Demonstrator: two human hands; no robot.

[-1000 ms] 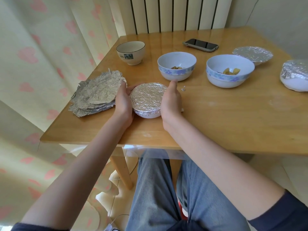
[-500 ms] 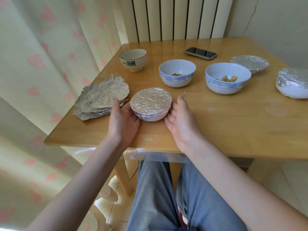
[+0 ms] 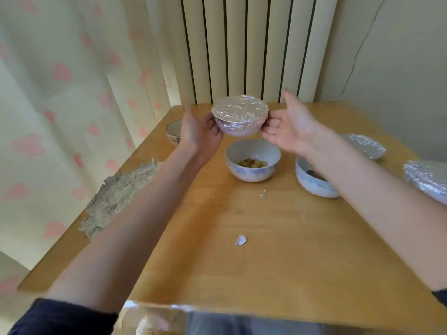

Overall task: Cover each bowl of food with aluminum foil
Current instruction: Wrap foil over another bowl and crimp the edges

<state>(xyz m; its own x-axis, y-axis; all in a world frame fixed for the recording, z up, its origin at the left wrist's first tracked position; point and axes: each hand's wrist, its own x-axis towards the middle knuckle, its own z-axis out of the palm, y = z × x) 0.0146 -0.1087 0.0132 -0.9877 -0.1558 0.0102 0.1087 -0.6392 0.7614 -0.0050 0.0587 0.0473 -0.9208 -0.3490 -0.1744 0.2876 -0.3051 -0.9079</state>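
The foil-covered bowl [image 3: 240, 116], half a second ago resting near the front edge of the surface [image 3: 266, 262], is now raised in the air toward the far edge, above the open bowl of food [image 3: 253, 160]. The left hand [image 3: 199, 131] and right hand [image 3: 287, 124] hold it from either side, fingers [image 3: 271, 122] pressed to its wall, thumbs up. The stack of foil sheets [image 3: 121, 197] is blurred. The right forearm hides part of a second open bowl [image 3: 314, 182]. The beige bowl [image 3: 174, 132] is half hidden; its marking is unreadable.
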